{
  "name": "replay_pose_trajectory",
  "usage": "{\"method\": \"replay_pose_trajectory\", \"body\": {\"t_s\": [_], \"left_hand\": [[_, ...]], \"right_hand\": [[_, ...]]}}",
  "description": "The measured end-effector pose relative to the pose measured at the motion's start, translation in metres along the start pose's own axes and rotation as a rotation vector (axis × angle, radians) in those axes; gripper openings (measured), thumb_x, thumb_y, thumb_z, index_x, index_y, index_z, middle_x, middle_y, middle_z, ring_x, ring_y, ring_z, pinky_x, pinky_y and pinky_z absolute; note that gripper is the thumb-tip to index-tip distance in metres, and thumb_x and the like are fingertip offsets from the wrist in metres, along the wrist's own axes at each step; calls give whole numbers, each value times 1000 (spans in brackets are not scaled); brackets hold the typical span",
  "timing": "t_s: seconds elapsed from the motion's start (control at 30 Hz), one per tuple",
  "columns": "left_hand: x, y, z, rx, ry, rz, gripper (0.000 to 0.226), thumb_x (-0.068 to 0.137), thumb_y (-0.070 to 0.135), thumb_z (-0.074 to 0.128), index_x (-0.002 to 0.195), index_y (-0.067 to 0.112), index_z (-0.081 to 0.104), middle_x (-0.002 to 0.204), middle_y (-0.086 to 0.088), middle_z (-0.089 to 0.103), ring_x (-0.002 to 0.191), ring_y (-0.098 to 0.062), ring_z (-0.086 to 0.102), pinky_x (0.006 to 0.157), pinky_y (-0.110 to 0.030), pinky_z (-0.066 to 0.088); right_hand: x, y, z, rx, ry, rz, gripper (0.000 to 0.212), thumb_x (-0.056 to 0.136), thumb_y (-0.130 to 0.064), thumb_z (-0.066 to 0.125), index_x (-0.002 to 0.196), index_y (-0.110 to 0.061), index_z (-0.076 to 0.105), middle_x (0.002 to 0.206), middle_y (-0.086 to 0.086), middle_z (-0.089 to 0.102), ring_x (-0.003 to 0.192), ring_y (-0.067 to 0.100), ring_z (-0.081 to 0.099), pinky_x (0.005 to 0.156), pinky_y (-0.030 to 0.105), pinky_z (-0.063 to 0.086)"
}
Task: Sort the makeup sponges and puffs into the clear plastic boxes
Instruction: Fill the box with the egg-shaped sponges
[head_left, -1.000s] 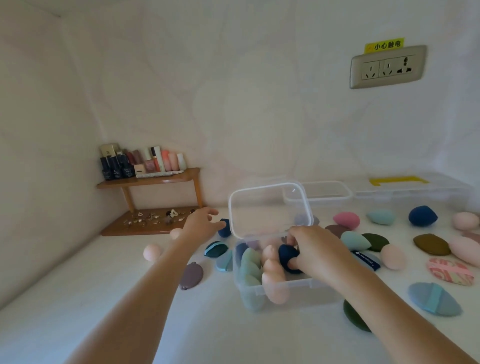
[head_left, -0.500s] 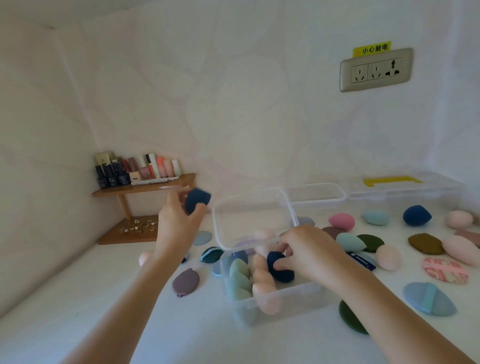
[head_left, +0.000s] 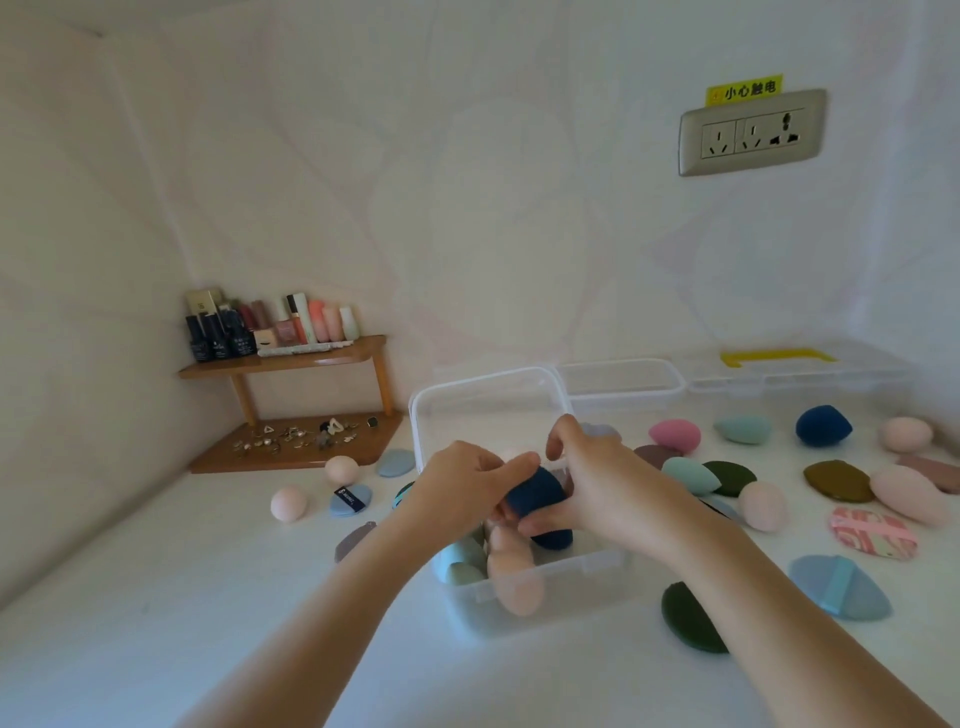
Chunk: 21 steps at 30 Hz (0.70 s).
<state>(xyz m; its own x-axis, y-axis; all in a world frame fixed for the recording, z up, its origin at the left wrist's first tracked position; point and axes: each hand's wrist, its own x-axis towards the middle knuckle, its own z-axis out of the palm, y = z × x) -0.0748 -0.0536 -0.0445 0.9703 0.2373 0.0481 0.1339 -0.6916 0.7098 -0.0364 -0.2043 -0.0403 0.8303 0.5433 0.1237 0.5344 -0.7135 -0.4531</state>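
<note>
A clear plastic box (head_left: 540, 592) with its lid up stands at the centre of the white table. Inside it lie pink, green and dark blue sponges. Over the box, my left hand (head_left: 457, 493) pinches a dark blue sponge (head_left: 535, 493) from the left. My right hand (head_left: 597, 483) touches the same sponge from the right, thumb beneath it. A second dark blue sponge (head_left: 553, 538) lies below my right thumb in the box. Many sponges and puffs are scattered on the table on both sides.
A wooden corner shelf (head_left: 291, 358) with cosmetic bottles stands far left. Two more clear boxes (head_left: 623, 384) line the back wall, one with a yellow handle (head_left: 779, 356). A blue puff (head_left: 839, 584) and a dark green puff (head_left: 685, 616) lie near right.
My left hand picked up a dark blue sponge from the table at the left, lifted it and brought it over the box, where it meets my right hand.
</note>
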Motion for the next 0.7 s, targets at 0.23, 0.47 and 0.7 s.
{"method": "replay_pose_trajectory", "body": {"t_s": [0.23, 0.47, 0.7], "left_hand": [[-6, -2, 5, 30, -34, 15, 51, 94, 54, 36, 87, 16, 70, 83, -4, 72, 86, -23, 66, 87, -35, 52], [-29, -10, 1, 218, -147, 199, 28, 90, 29, 55, 117, 32, 62, 95, 13, 64, 77, -2, 54, 72, -16, 47], [-31, -13, 6, 214, -104, 232, 26, 86, 26, 55, 111, 28, 64, 97, 2, 68, 89, -17, 60, 82, -33, 52]], "right_hand": [[-5, 6, -4, 27, -34, -54, 30, 79, -41, 68, 96, -25, 49, 99, -1, 46, 79, 13, 49, 60, 28, 45], [-6, 9, -10, -48, -195, -46, 17, 78, -33, 64, 67, -28, 51, 84, 1, 55, 64, 14, 48, 55, 24, 36], [-6, -1, -5, -124, -261, 11, 17, 83, -26, 64, 67, -22, 59, 63, -2, 50, 58, 14, 45, 49, 21, 32]]}}
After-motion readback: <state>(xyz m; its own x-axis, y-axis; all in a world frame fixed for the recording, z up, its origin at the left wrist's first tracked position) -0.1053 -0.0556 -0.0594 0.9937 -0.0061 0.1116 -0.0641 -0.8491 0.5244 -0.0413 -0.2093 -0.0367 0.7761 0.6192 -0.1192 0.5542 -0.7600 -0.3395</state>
